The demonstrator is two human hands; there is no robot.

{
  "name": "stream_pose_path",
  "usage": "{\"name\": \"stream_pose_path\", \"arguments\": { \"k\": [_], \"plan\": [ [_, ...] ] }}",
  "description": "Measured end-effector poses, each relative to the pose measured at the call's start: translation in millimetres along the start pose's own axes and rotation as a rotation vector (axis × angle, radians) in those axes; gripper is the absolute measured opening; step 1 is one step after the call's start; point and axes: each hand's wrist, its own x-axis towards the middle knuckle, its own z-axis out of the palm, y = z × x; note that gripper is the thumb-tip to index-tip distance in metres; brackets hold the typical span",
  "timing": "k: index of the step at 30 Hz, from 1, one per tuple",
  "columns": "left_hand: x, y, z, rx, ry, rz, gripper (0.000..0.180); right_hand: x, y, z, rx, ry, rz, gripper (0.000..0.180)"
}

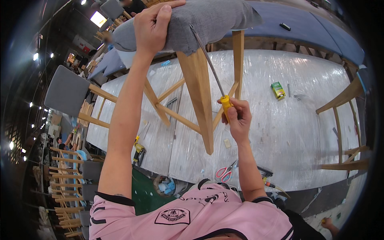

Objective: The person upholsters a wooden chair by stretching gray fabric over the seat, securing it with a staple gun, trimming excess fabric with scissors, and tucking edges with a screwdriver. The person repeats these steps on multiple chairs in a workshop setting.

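Overhead, the left hand [154, 25] gripped the grey chair seat [208, 20], while the right hand [239, 117] clenched a yellow-handled screwdriver [208, 64] touching its underside.

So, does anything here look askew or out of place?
Yes. The grey-seated wooden chair is tipped, its legs off the wrapped table. The left hand grips its seat; the right hand holds a yellow-handled screwdriver.

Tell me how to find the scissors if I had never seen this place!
Start at the big worktable wrapped in shiny clear plastic. Go to its near edge, just above the person's pink shirt and left of the right hand's forearm. The scissors lie there, the only thing with pink looped handles, unlike the yellow-handled screwdriver held up above.
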Motion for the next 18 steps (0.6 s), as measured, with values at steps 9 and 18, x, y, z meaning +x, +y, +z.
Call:
{"name": "stream_pose_path", "arguments": {
  "k": [9, 18],
  "plan": [
    [0, -1, -4, 0.035, -0.024, -0.009, 0.046, 1, 9, 28, -0.086, 0.012, 0.024, 0.032],
    [1, -2, 3, -0.021, 0.003, 0.001, 0.046, 5, -8, 17, -0.168, 0.003, 0.211, 0.030]
  ]
}}
